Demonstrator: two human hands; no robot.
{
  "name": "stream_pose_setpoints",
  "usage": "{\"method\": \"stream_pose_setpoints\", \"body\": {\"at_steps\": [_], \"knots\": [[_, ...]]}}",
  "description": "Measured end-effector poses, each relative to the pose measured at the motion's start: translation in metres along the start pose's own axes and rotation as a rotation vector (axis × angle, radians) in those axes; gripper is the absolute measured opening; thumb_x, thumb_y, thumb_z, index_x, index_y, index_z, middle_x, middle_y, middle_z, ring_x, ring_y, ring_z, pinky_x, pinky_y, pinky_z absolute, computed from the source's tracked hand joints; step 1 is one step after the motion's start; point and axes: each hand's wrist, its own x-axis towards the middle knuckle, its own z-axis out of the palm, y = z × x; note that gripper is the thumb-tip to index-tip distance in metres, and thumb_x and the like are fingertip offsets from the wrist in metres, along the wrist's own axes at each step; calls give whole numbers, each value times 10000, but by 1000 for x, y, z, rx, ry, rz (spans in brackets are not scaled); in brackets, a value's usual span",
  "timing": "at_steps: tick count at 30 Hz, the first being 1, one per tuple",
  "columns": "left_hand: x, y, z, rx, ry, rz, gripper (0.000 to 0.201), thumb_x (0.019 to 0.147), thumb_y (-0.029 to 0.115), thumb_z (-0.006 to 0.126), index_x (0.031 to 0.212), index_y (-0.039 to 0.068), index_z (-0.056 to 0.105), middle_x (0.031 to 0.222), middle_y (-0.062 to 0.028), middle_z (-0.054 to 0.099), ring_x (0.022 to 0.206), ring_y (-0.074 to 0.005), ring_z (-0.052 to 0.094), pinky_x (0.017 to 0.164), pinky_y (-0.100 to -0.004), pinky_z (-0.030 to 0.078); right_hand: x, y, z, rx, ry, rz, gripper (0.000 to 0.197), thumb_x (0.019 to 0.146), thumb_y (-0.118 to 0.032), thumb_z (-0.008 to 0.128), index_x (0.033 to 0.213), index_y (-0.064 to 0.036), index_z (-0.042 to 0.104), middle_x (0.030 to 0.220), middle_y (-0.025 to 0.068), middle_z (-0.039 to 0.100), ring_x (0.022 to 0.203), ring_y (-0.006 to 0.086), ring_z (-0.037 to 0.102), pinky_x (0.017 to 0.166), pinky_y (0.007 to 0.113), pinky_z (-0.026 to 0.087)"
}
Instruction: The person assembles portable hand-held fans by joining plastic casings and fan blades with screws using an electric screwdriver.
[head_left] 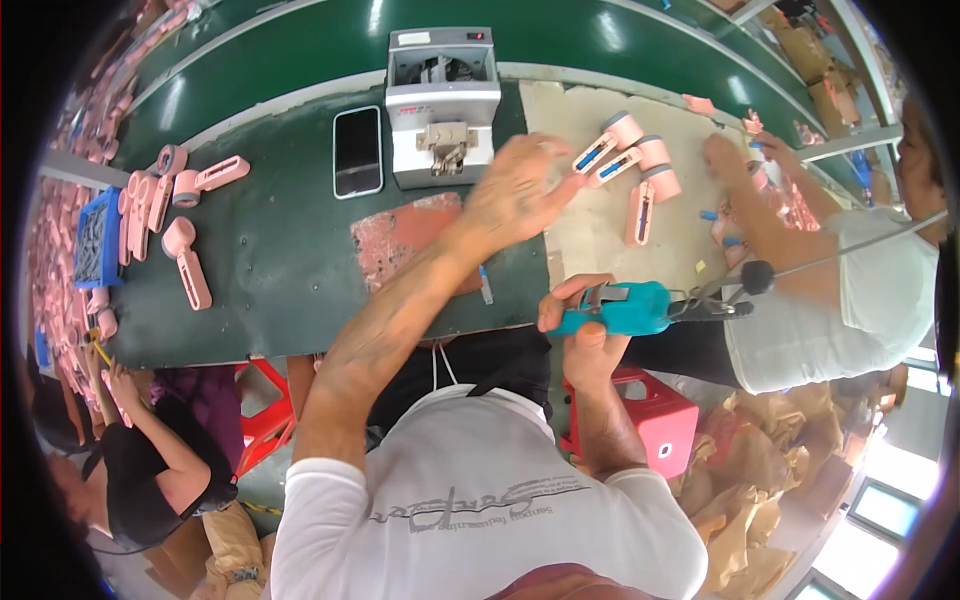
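Driver first: its teal body lies in your right hand, fingers wrapped round the casing above the near edge of the desk, the metal lever lying along its upper side. It looks to be the heaviest thing you handle here, stiff and smooth-shelled, so a full wrap round the thick of the body should suit it better than a pinch; the cord leading off to your right may tug a little. Your left hand is out over the brown sheet, thumb and fingers parted, close by the ends of the pink pieces (blur hides whether you are touching one). Three of them lie grouped there, round heads together. They look like light, rigid moulded plastic, probably a bit slick and apt to roll on those heads. Take each by the sides of its long handle, clear of the open slot, where the blue bits inside look easiest to disturb, and squeeze only lightly.
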Motion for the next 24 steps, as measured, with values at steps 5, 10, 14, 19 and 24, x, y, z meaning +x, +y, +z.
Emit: {"method": "stream_pose_setpoints", "body": {"at_steps": [5,10,14,19,24], "knots": [[51,-41,94,212,-96,-139,361,912,355,660,1023,12,674,1043,-206,661,1039,-376,626,932,-461,495,-23,-1,-9,-44,33,55,776,856,-686,674,1073,50,561,717,84,580,651,184,591,600,312,485],[53,-55,101,187,-199,-256,337,917,370,636,986,41,666,939,-166,665,936,-381,677,805,-485,550,-35,-2,-27,-81,94,60,782,849,-678,694,1089,56,568,734,86,584,670,182,594,615,322,490],[37,-32,67,311,-114,-95,287,911,308,640,964,26,655,941,-151,661,918,-335,678,758,-453,561,-18,3,-28,-35,105,70,792,838,-673,713,1113,56,571,762,82,589,698,181,596,632,321,483],[-16,13,-29,337,-65,72,150,896,168,671,938,29,637,882,-110,619,843,-290,653,670,-401,555,-6,18,-27,-7,54,82,676,876,-524,747,1206,49,600,883,83,653,773,165,618,695,292,472],[-77,7,-96,286,-104,-11,171,915,182,673,976,23,655,942,-123,652,874,-325,667,714,-449,540,19,16,5,63,32,61,717,925,-594,656,1182,70,570,740,50,552,721,183,601,649,306,475]]}}
